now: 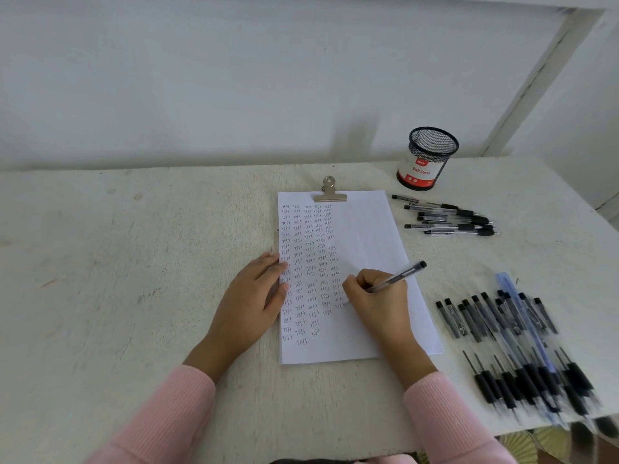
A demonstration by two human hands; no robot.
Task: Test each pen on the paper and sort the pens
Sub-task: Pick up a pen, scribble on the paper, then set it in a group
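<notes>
Clear plastic pen (398, 278) pinched in right hand (378, 304) grip, tip on paper (368, 229); left hand (251, 296) flat, pressing paper edge.

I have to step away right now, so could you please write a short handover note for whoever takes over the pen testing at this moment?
Left hand: open, fingers flat on the left edge of the paper, steadying it.
Right hand: holds a pen in a writing grip, tip on the sheet near the foot of the fifth column.
Done: about five columns of "test" written; a small group of pens lies just in front of the mesh cup.
To do: a larger pile of pens at the near right, probably untested; sort the pen in hand first.
</notes>
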